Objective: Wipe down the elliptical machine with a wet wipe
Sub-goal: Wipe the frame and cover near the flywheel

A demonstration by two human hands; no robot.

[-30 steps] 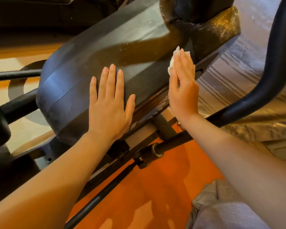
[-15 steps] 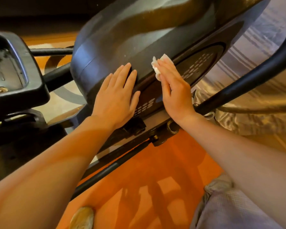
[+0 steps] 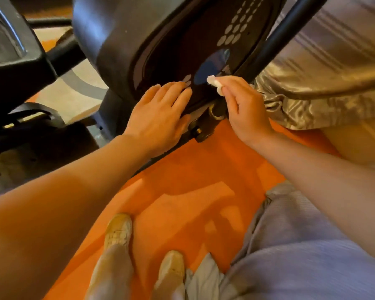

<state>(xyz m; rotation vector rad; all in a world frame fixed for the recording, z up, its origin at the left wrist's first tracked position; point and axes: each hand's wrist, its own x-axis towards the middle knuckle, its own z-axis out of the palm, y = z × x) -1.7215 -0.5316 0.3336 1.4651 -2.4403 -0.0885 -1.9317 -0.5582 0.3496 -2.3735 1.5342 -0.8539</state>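
At the far left a black moulded plastic foot pedal (image 3: 11,48) with a raised rim sits at the frame edge, with a black metal crank bar (image 3: 63,54) running from it toward the machine body. Behind these lies a beige floor mat with a grey curved band (image 3: 74,89).

Next comes the dark grey rounded plastic housing of the elliptical machine (image 3: 117,40), whose side carries a black circular flywheel cover printed with rows of pale grey dots (image 3: 232,31) and a blue oval patch (image 3: 212,66).

The left hand (image 3: 158,118) lies flat against the lower edge of that cover, fingers straight and together, its grip released, holding nothing. Below the hand a black pivot joint with a brass-coloured ring (image 3: 212,113) joins the frame.

Just to the right, the right hand (image 3: 245,109) has its grip clenched around a small white crumpled wet wipe (image 3: 213,81), pinched between thumb and curled fingers. The wipe's free end touches the cover at the lower rim of the blue patch, close beside the left fingertips.

A black tubular swing arm (image 3: 286,27) slants upward behind the right hand. Beyond it drapes a shiny silver-beige striped satin bedcover (image 3: 325,72).

The orange floor mat (image 3: 182,174) spreads beneath both forearms. Two cream lace-up shoes (image 3: 119,230) stand on it at the bottom, and pale lilac-grey textured cloth (image 3: 290,245) fills the lower right corner.
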